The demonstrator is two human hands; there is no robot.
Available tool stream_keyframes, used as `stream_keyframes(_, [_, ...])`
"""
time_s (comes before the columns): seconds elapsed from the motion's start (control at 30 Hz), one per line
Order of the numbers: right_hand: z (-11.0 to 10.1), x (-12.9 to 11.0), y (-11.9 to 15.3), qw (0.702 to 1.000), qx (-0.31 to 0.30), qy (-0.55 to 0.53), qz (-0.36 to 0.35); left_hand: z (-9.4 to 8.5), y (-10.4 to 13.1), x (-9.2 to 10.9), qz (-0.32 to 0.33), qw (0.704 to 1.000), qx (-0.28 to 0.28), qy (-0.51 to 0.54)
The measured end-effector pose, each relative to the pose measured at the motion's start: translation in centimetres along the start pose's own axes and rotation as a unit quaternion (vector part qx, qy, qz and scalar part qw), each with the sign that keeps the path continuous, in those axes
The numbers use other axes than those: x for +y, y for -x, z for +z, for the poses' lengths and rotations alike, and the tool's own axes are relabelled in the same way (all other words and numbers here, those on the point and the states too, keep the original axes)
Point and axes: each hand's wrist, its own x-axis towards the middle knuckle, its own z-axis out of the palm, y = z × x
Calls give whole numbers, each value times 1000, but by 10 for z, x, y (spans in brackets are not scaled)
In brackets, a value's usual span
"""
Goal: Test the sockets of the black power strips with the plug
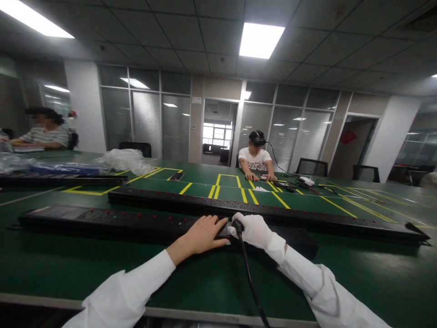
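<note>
A long black power strip (136,223) with red dots along its top lies across the table in front of me. My left hand (204,233), bare, rests on the strip with its fingers spread and the thumb apart. Just right of it, my right hand (253,230) wears a white glove and grips a black power plug (238,224) at the strip's top face. Whether the plug is fully seated in a socket I cannot tell. From the plug a black cable (248,273) runs down toward me past the table's near edge.
Behind lies a second long black power strip (290,214). Clear plastic wrap (123,159) and another dark strip (68,179) sit at the left. A phone (176,176) lies among yellow tape lines. Across the table a person (255,157) handles small items; another person (46,132) sits far left.
</note>
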Motion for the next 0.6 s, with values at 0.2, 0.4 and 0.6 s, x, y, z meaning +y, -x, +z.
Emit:
stream_keyframes(0.2, [3,0,-1,999,-1,-14,29,1,0,0,-3,1000,0,-3])
stream_keyframes(0.4, [3,0,-2,1000,-6,-11,24,1,-1,0,-1,1000,-6,-1])
stream_keyframes(0.6, [6,0,-2,1000,4,14,23,2,-1,-1,-2,1000,-5,-1])
